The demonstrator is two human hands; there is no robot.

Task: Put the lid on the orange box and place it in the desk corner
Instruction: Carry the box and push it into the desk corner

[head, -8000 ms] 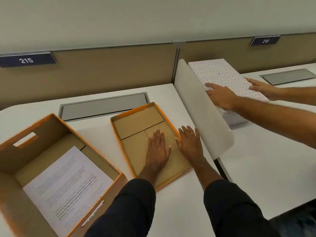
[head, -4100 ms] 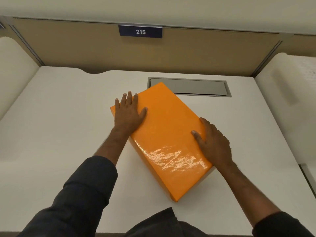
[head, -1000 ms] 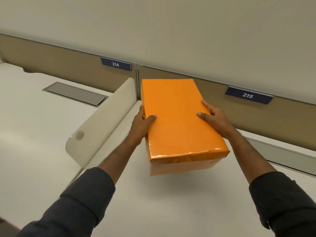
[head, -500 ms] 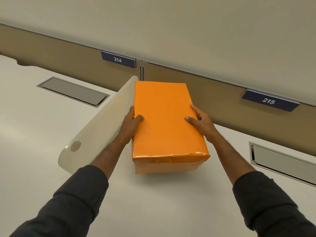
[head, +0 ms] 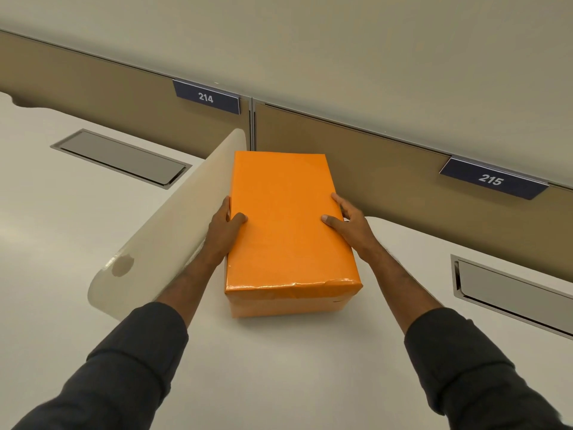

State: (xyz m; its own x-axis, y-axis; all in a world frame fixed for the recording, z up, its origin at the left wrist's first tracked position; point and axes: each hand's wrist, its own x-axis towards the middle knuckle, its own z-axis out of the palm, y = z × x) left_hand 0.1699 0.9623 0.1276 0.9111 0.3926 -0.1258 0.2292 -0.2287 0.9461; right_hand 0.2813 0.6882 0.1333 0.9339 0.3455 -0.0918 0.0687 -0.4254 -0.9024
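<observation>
The orange box (head: 285, 225) has its glossy orange lid on and rests on the white desk (head: 279, 361), in the back left corner. Its far end is close to the brown partition panel, and its left side runs along the white side divider. My left hand (head: 224, 232) grips the box's left side, thumb on the lid, squeezed between box and divider. My right hand (head: 348, 226) holds the right side, thumb on the lid, fingers down the wall. The box's lower sides are mostly hidden.
A white curved divider (head: 161, 231) separates this desk from the neighbouring desk on the left. Brown partition panels with number plates 214 (head: 206, 97) and 215 (head: 491, 179) stand behind. A grey cable hatch (head: 511, 293) lies in the desk at right, another hatch (head: 121, 158) in the left desk.
The closed box, carried in the air a second ago, has come down and forward into the corner by the divider. Both hands have stayed on its sides.
</observation>
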